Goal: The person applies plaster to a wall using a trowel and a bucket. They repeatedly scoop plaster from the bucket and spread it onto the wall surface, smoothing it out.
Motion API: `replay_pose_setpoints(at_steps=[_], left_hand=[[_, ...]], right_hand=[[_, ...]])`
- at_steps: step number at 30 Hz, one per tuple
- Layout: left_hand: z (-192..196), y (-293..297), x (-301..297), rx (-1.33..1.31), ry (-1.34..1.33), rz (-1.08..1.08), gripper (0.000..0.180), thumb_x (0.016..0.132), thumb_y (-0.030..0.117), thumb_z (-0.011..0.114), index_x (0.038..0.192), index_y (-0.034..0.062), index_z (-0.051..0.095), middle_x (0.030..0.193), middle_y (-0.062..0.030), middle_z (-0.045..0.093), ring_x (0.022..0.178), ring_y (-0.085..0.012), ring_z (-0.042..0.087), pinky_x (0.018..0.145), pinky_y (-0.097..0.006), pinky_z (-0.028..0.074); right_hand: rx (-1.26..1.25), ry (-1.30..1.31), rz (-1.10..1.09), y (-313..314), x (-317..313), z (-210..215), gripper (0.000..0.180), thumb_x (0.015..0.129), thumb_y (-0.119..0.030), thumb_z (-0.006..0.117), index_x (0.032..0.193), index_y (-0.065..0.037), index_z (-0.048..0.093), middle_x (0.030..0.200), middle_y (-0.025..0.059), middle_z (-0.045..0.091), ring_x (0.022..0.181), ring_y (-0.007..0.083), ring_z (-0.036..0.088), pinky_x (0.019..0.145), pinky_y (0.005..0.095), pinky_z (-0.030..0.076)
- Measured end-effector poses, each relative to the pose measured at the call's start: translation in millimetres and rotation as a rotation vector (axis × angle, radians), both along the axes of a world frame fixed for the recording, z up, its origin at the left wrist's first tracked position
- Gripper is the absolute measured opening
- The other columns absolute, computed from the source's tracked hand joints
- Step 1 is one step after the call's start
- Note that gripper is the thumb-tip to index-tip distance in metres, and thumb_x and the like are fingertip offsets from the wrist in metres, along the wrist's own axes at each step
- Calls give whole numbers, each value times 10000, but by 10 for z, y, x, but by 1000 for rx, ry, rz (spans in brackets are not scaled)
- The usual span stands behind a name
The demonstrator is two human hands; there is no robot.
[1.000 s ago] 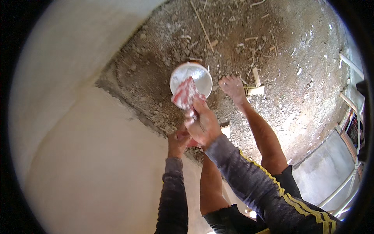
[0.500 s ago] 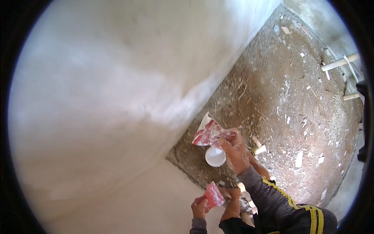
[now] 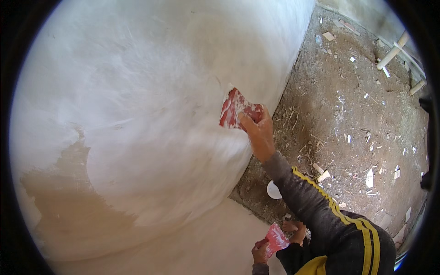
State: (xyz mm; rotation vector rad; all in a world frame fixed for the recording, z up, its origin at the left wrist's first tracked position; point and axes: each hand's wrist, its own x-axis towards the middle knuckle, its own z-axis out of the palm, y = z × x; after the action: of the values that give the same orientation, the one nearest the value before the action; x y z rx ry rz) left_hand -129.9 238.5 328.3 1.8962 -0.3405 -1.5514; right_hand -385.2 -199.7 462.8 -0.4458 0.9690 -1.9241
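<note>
My right hand [image 3: 261, 137] is closed round the narrow end of a red plastic putty spreader [image 3: 233, 110], smeared with white filler. Its wide edge faces the pale plastered wall [image 3: 151, 151]; whether it touches I cannot tell. Lower down, my left hand [image 3: 260, 251] grips a second red putty spreader [image 3: 276, 239], also streaked white, near my body. White coating covers much of the wall, while a bare brownish patch [image 3: 82, 192] shows at the lower left.
On the dirt floor [image 3: 321, 119] stands a white bucket [image 3: 273, 189], partly hidden by my right forearm. Scraps and chips lie scattered about. Wooden poles [image 3: 393, 51] lean by the far wall at upper right. My bare foot [image 3: 289, 225] shows below the bucket.
My right hand has moved up and away from above the bucket, bringing its spreader over the wall. The left hand has shifted slightly right and down, and the whole view has turned.
</note>
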Motion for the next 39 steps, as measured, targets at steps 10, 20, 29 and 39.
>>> replay_pose_setpoints(at_steps=[10,20,29,39], left_hand=[[338,332,161,-18,-74,103,329,778,34,762,1075,-38,643,986,-105,693,852,-214,680,800,-350,565],[546,-177,-161,-48,-124,-37,290,804,47,771,1069,-43,694,987,-82,720,881,-170,669,838,-310,533],[772,-336,-198,-76,-155,-48,292,821,69,768,1079,-47,695,1011,-89,724,917,-167,663,897,-318,520],[812,-131,-90,-64,-201,-58,288,808,30,770,1074,-44,688,1020,-93,721,918,-174,664,896,-320,519]], right_hand=[[111,916,-238,-562,349,56,569,856,61,568,1412,-41,506,1370,222,584,1193,409,611,957,445,531],[124,404,-80,-424,-207,-189,406,992,-82,515,1371,55,563,1189,152,720,981,169,669,893,293,522],[-56,479,207,-431,70,240,398,928,36,600,1317,-32,646,1240,101,716,916,96,656,788,235,525],[-208,690,-42,-171,318,244,454,894,59,624,1312,-114,658,1311,140,663,1222,237,649,1007,338,539]])
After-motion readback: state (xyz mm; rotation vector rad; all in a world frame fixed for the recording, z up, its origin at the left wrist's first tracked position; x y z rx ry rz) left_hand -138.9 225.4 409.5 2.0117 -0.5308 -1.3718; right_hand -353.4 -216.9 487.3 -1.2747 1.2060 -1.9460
